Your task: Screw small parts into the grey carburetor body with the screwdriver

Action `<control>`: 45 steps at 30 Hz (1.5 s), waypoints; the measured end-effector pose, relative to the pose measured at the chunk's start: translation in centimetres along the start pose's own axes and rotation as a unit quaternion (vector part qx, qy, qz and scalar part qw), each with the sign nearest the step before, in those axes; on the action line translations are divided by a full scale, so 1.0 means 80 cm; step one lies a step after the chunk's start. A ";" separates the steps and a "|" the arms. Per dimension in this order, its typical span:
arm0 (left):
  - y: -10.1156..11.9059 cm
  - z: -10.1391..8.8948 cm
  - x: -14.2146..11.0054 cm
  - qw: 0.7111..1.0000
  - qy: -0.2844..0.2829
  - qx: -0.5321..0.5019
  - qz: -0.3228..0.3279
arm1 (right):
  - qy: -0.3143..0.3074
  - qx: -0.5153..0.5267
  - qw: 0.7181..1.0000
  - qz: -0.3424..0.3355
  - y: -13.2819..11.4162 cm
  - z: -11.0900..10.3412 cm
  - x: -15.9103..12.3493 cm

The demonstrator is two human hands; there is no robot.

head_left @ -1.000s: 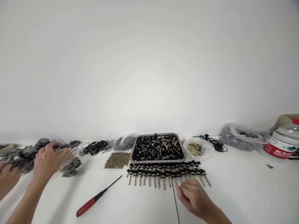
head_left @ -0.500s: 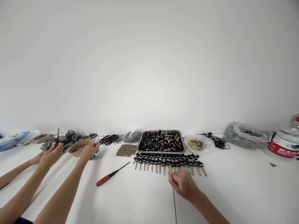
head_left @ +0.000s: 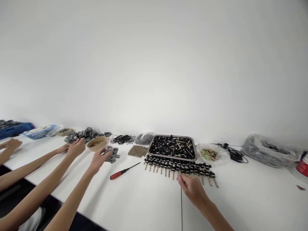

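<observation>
From the head camera, the person's right hand (head_left: 192,189) lies low on the white table (head_left: 240,199), fingers curled loosely, the fingertips (head_left: 180,178) touching the near edge of the row of black-capped bolts (head_left: 179,168); whether they pinch one I cannot tell. That row runs along the front of the metal tray (head_left: 172,148), which is heaped with more black parts. The left hand (head_left: 101,158) reaches far out and closes around a grey metal part (head_left: 111,154) just beside the tan bowl (head_left: 96,143). A red-handled screwdriver (head_left: 124,171) lies on the table between the two hands, touched by neither. Beside the tray sit a heap of small brass pieces (head_left: 138,150) on one side and a clear bag of greenish bits (head_left: 209,154) on the other. Further left, a co-worker's hand (head_left: 76,147) holds a thin dark tool over a pile of grey parts (head_left: 84,134), another co-worker's hand (head_left: 11,144) nearer the edge.
</observation>
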State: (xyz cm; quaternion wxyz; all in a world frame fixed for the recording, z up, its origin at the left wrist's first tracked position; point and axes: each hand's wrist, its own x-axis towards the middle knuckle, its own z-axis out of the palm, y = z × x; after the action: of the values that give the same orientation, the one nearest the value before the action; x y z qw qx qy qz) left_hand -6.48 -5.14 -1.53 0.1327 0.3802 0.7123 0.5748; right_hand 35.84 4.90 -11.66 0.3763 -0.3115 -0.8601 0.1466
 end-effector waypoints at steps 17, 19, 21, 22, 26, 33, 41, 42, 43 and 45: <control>0.011 0.117 -0.203 0.804 -0.507 -0.294 -0.102 | -0.206 0.356 0.904 0.114 -0.139 -0.004 -0.021; 0.007 0.130 -0.190 0.773 -0.557 -0.290 -0.088 | -0.183 0.334 0.914 0.137 -0.139 -0.015 -0.023; 0.010 0.141 -0.170 0.735 -0.622 -0.263 -0.054 | -0.169 0.286 0.929 0.161 -0.141 -0.028 -0.025; 0.013 0.146 -0.159 0.718 -0.649 -0.250 -0.031 | -0.166 0.254 0.937 0.171 -0.144 -0.035 -0.025; 0.033 0.176 -0.113 0.771 -0.580 -0.260 0.036 | -0.170 0.107 0.963 0.181 -0.159 -0.049 -0.027; 0.030 0.225 -0.090 0.873 -0.357 -0.333 -0.005 | -0.180 -0.007 0.968 0.177 -0.167 -0.023 -0.020; 0.010 0.204 -0.080 0.877 -0.342 -0.336 -0.022 | -0.166 0.021 0.972 0.164 -0.139 -0.002 0.011; 0.009 0.205 -0.079 0.880 -0.339 -0.332 -0.020 | -0.174 0.027 0.972 0.155 -0.135 0.000 0.014; 0.008 0.206 -0.079 0.882 -0.337 -0.328 -0.018 | -0.182 0.030 0.971 0.149 -0.132 0.002 0.016; 0.006 0.208 -0.079 0.886 -0.335 -0.322 -0.014 | -0.195 0.031 0.970 0.143 -0.128 0.001 0.019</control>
State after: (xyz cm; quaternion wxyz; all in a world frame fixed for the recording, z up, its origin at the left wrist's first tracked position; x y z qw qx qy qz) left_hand 8.35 2.45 -7.68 0.4862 0.4766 0.4069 0.6090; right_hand 30.59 -1.91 -5.89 0.1860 -0.3849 -0.8586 0.2832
